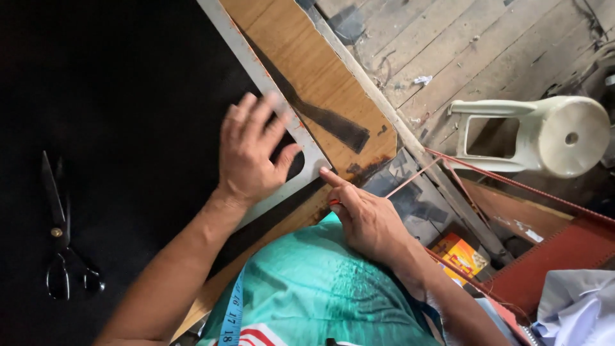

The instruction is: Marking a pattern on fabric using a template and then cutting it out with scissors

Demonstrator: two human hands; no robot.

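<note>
Black fabric [115,128] covers most of a wooden table [307,57]. A long grey metal ruler [256,64] lies along the fabric's edge. My left hand [250,154] presses flat on the ruler's near end, fingers spread. My right hand [365,214] rests at the table's edge by the ruler's corner, its fingers pinched on a small red marking piece [334,202], forefinger pointing at the ruler's tip.
Black scissors [61,237] lie on the fabric at the left. A blue measuring tape [234,311] hangs over my teal shirt. A white plastic stool [544,134] lies tipped on the plank floor. A yellow-orange box [458,256] sits below the table.
</note>
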